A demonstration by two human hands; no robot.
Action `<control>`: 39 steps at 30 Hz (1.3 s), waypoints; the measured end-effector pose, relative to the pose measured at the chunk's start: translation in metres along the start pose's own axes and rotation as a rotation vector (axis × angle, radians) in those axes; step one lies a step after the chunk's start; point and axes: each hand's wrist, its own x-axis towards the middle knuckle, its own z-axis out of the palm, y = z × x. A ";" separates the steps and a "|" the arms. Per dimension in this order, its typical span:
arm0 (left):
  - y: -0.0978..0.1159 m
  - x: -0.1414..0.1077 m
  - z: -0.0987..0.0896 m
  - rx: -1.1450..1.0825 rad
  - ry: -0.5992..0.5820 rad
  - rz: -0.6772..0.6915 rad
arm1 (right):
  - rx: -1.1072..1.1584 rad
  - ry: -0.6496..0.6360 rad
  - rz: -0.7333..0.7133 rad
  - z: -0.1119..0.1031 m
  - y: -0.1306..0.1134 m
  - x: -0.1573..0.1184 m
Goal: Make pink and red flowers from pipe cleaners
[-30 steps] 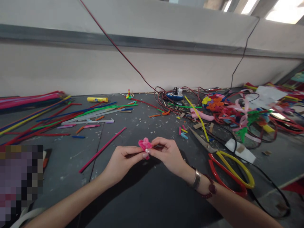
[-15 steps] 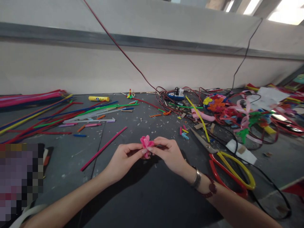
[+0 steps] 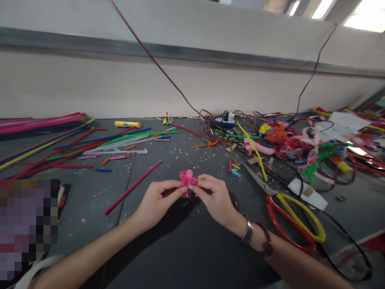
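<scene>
Flower (image 3: 187, 178), seemingly pipe-cleaner, edged right | left hand (image 3: 159, 204), right hand (image 3: 215, 198) pinch it | scissors (image 3: 288, 228) beside

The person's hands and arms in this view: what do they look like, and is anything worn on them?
Both arms are bare, with no sleeves or gloves. The left hand and its wrist show no jewellery. The right hand has two pieces at the wrist: a broad, shiny silver bangle and a dark red beaded bracelet with one larger bead.
</scene>
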 end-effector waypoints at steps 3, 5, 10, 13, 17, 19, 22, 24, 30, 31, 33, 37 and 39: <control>0.003 0.000 0.000 0.079 0.016 0.035 | 0.047 -0.041 0.051 0.001 0.002 0.000; 0.005 0.000 -0.001 0.109 0.010 0.045 | 0.077 -0.050 0.079 0.001 0.002 -0.001; 0.006 0.001 -0.001 0.129 -0.010 0.062 | 0.167 -0.048 0.122 0.004 0.003 0.001; 0.005 0.001 -0.002 0.109 -0.034 0.075 | 0.313 -0.101 0.201 0.004 0.004 0.002; 0.004 0.003 -0.006 -0.015 -0.124 0.046 | 0.448 -0.182 0.231 0.001 0.002 0.003; 0.002 0.003 -0.007 -0.127 -0.178 -0.014 | 0.464 -0.205 0.213 -0.001 0.000 0.002; 0.000 0.003 -0.008 -0.295 -0.232 -0.111 | 0.462 -0.231 0.194 -0.004 -0.002 0.003; 0.000 0.003 -0.007 -0.342 -0.241 -0.131 | 0.459 -0.242 0.198 -0.004 -0.003 0.004; 0.006 0.002 -0.003 -0.202 -0.152 -0.046 | 0.424 -0.117 0.233 -0.002 0.000 0.004; 0.006 0.002 -0.002 -0.168 -0.139 -0.036 | 0.418 -0.081 0.242 -0.002 0.001 0.004; 0.006 0.001 -0.001 -0.122 -0.123 -0.029 | 0.389 -0.008 0.242 -0.004 0.000 0.003; 0.003 0.001 -0.001 -0.165 -0.142 -0.065 | 0.278 0.094 0.186 -0.009 -0.002 0.004; 0.002 0.001 -0.001 -0.221 -0.173 -0.091 | 0.261 0.095 0.199 -0.011 -0.003 0.005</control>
